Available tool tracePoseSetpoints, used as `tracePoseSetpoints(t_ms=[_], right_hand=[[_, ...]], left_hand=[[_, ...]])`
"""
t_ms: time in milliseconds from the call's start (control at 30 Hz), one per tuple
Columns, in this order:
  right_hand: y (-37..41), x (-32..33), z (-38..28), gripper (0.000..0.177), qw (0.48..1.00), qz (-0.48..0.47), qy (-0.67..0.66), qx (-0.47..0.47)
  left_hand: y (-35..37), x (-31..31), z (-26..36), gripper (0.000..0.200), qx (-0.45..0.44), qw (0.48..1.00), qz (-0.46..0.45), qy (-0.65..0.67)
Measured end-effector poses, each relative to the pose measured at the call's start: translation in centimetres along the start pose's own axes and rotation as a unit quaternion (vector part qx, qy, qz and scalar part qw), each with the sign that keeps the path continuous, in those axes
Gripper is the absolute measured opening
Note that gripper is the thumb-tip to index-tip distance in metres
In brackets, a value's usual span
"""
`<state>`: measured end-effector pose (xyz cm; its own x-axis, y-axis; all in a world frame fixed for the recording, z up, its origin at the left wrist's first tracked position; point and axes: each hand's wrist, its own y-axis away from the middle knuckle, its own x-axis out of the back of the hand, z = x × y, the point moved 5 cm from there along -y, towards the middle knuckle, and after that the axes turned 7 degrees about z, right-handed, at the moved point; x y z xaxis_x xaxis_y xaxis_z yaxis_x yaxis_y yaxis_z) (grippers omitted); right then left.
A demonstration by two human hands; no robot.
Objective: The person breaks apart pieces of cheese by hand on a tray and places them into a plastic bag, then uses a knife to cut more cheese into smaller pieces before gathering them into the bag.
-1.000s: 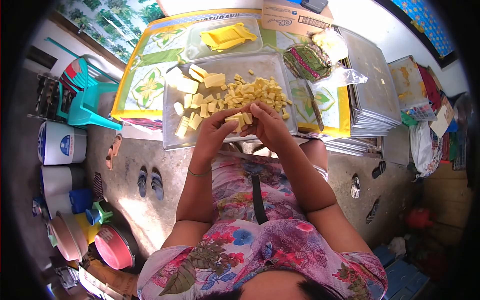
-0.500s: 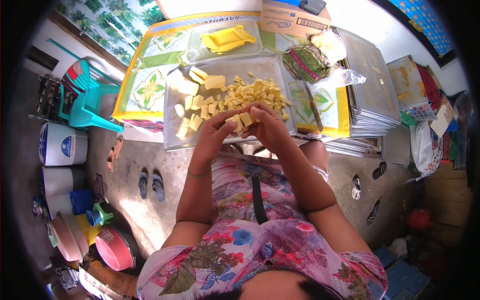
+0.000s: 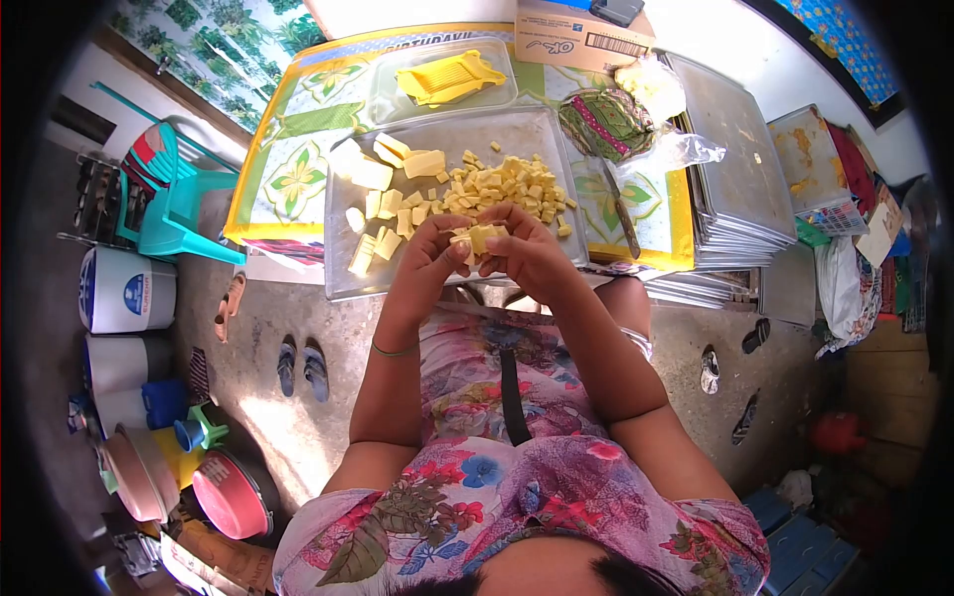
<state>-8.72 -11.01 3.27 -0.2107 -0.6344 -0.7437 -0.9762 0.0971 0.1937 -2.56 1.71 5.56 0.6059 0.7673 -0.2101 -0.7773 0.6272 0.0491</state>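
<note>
Concrete floor [image 3: 338,318], patched with sunlight, runs around the table where I watch this person at work. Nearest is a flowered dress [image 3: 527,382], and past it both bare forearms reach forward to meet above the near part of a metal tray [image 3: 348,283].

Between the two hands sits a yellow chunk [image 3: 479,239], cradled at the fingertips. The left hand [image 3: 423,256] is curled inward, its thumb and bent fingers closed on the left end. The right hand [image 3: 535,260] has its thumb laid against the right end while the fingers bend around the far side. Neither hand is spread; the gap between thumb and fingers is only as wide as the piece. Whether it is one piece or several pressed together I cannot tell.

Just beyond the fingers, small yellow cubes [image 3: 512,187] lie heaped on the tray, with larger yellow blocks [image 3: 425,164] to their left. Right of the tray a knife [image 3: 624,214] rests on the floral tablecloth [image 3: 298,184], its handle toward the person. Farther on are a bunched green patterned cloth [image 3: 604,126], a stack of metal trays [image 3: 730,149], a clear plastic container [image 3: 383,97] holding something yellow and ridged, and, at the far edge, a cardboard box [image 3: 556,45].
</note>
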Motion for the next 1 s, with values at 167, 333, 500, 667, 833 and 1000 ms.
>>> tracePoseSetpoints(t_ms=[167,333,500,667,833,1000], right_hand=[[-0.2,0.2,0.3,0.038,0.995,0.009,0.085,0.046],[-0.2,0.4,0.6,0.037,1.000,-0.017,0.012,0.013],[-0.1,0.1,1.1,0.036,0.998,-0.019,-0.054,-0.026],[-0.2,-0.2,0.7,0.033,0.995,0.044,0.068,0.051],[-0.3,0.4,0.5,0.032,0.999,0.024,0.034,0.030],[-0.3,0.4,0.5,0.029,0.999,0.018,-0.028,0.031]], left_hand=[[-0.2,0.6,-0.7,0.028,0.009,1.000,-0.014,-0.015],[0.1,0.4,-0.1,0.024,0.000,0.999,-0.006,-0.034],[0.4,0.5,0.2,0.027,-0.007,0.999,0.016,-0.042],[0.4,1.1,-0.4,0.029,-0.013,0.995,0.054,-0.079],[0.5,0.2,0.2,0.028,-0.027,0.996,0.048,-0.065],[0.6,0.1,-0.2,0.028,0.013,0.998,0.058,-0.010]])
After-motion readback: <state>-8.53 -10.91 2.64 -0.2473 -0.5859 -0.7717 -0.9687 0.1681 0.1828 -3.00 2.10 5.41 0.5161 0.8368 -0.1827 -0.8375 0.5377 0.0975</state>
